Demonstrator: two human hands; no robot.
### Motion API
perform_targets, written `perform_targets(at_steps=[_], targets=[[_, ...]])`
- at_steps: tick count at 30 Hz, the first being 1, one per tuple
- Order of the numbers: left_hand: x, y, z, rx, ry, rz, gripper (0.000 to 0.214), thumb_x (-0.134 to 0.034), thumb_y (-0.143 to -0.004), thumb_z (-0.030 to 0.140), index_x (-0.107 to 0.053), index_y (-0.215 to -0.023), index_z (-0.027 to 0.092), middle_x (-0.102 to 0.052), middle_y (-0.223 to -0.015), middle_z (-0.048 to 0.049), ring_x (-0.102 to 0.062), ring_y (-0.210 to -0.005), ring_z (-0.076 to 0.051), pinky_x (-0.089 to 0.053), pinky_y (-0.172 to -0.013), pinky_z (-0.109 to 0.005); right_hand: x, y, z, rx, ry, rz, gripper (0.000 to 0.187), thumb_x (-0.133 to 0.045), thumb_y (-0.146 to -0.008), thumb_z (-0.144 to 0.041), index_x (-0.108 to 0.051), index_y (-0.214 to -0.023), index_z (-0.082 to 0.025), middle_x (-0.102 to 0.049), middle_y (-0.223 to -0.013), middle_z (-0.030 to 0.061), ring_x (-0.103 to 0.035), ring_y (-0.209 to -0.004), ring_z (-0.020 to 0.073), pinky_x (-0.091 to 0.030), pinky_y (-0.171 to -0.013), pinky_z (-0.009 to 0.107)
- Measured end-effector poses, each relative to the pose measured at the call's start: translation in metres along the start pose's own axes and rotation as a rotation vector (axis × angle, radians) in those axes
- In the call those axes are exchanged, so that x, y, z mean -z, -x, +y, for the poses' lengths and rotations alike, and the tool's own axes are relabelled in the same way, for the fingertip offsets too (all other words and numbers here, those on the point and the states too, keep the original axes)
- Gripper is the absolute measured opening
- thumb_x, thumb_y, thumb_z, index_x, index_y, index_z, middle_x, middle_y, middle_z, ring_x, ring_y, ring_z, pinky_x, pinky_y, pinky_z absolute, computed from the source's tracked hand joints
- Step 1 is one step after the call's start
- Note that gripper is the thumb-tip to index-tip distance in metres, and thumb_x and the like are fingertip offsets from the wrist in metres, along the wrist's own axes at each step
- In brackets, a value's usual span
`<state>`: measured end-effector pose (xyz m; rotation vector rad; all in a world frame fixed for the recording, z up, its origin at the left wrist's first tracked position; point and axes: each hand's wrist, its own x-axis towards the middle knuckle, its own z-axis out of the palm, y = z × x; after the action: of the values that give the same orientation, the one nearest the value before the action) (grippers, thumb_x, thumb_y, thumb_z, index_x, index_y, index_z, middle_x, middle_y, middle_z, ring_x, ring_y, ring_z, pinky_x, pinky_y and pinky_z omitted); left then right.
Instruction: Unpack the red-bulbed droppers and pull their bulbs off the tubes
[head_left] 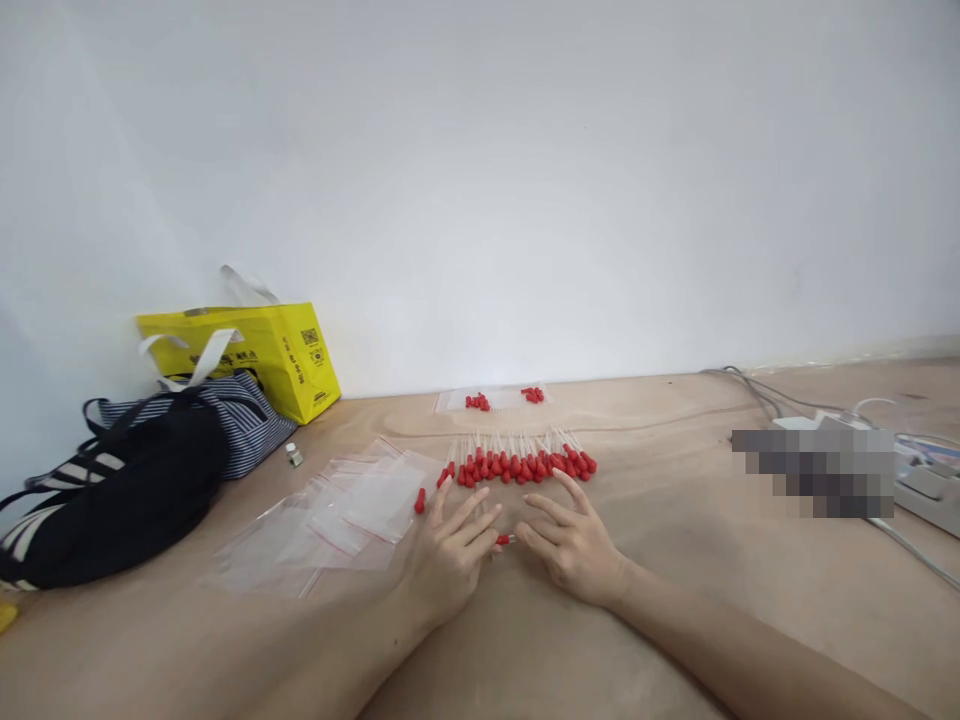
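Note:
Between my two hands lies a dropper with a red rubber bulb and a thin clear tube. My left hand is closed on its bulb end, with the other fingers fanned out. The fingertips of my right hand pinch the tube end, which they mostly hide. Just beyond the fingers, a row of red-bulbed droppers lies side by side, bulbs toward me and tubes toward the wall. Left of the row, a lone red bulb rests near my left fingers. Clear zip bags overlap to the left.
Against the wall lies a clear bag with more red-bulbed pieces. At left stand a yellow bag, a striped bag, a black bag and a small bottle. Cables and a power strip are at right, beside a pixelated patch.

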<state>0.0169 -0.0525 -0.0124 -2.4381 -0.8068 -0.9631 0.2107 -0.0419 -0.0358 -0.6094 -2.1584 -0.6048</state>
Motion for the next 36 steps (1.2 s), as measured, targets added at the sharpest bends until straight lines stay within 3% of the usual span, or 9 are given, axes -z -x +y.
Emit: perform_targets(at_steps=[11, 15, 19, 23, 27, 31, 36], targets=[[0.001, 0.0, -0.003, -0.015, 0.012, -0.043, 0.026, -0.036, -0.083, 0.013, -0.06, -0.08, 0.02, -0.065, -0.1, 0.0027, -0.053, -0.103, -0.019, -0.017, -0.101, -0.046, 0.0, -0.004, -0.001, -0.051, -0.04, -0.01, 0.02, -0.039, -0.08, -0.007, -0.056, -0.079, -0.018, -0.062, -0.063, -0.0012, -0.052, -0.089, 0.0164, -0.016, -0.097, 0.048], [0.003, 0.002, -0.007, -0.03, -0.012, -0.033, 0.027, -0.036, -0.081, 0.01, -0.06, -0.08, 0.021, -0.065, -0.099, 0.0021, -0.052, -0.101, -0.019, -0.024, -0.096, -0.045, 0.001, -0.002, 0.0, -0.077, -0.026, -0.078, 0.019, -0.039, -0.079, -0.008, -0.056, -0.078, -0.018, -0.056, -0.056, -0.0013, -0.05, -0.067, 0.0134, -0.033, -0.076, 0.036], [0.009, 0.008, -0.018, 0.104, -0.053, 0.002, 0.024, -0.038, -0.082, 0.015, -0.061, -0.078, 0.02, -0.064, -0.093, -0.0027, -0.053, -0.091, -0.02, -0.038, -0.082, -0.041, 0.0, 0.004, 0.006, -0.193, -0.008, -0.13, 0.018, -0.04, -0.08, -0.012, -0.057, -0.077, -0.017, -0.054, -0.058, 0.001, -0.045, -0.057, 0.0126, -0.031, -0.057, 0.028], [0.015, 0.01, -0.03, 0.366, -0.032, -0.012, 0.021, -0.04, -0.083, 0.023, -0.061, -0.082, 0.018, -0.054, -0.077, -0.0048, -0.052, -0.071, -0.015, -0.045, -0.063, -0.029, -0.002, 0.005, 0.004, -0.317, -0.128, -0.215, 0.028, -0.037, -0.079, -0.008, -0.054, -0.1, -0.015, -0.056, -0.077, 0.0059, -0.05, -0.068, 0.0142, -0.038, -0.06, 0.025], [0.012, 0.011, -0.038, 0.503, 0.04, -0.069, 0.025, -0.038, -0.08, 0.018, -0.056, -0.097, 0.016, -0.05, -0.08, -0.0043, -0.054, -0.073, -0.015, -0.047, -0.062, -0.025, -0.011, -0.002, 0.0, -0.457, -0.245, -0.27, 0.044, -0.033, -0.076, -0.002, -0.044, -0.116, -0.014, -0.052, -0.092, 0.0089, -0.052, -0.077, 0.0143, -0.044, -0.064, 0.024], [0.002, 0.014, -0.043, 0.527, 0.042, -0.12, 0.027, -0.042, -0.074, 0.015, -0.052, -0.099, 0.017, -0.054, -0.078, -0.0033, -0.055, -0.071, -0.015, -0.046, -0.061, -0.027, -0.029, -0.009, -0.001, -0.514, -0.299, -0.198, 0.038, -0.034, -0.074, 0.0, -0.051, -0.104, -0.016, -0.051, -0.09, 0.0076, -0.054, -0.079, 0.0137, -0.046, -0.066, 0.024], [-0.004, 0.013, -0.044, 0.492, -0.028, -0.13, 0.011, -0.048, -0.074, 0.019, -0.051, -0.085, 0.018, -0.056, -0.073, -0.0024, -0.053, -0.068, -0.018, -0.045, -0.062, -0.031, -0.045, -0.017, -0.006, -0.505, -0.26, -0.155, 0.024, -0.036, -0.076, -0.001, -0.055, -0.084, -0.014, -0.051, -0.086, 0.007, -0.055, -0.074, 0.0127, -0.047, -0.066, 0.023]])
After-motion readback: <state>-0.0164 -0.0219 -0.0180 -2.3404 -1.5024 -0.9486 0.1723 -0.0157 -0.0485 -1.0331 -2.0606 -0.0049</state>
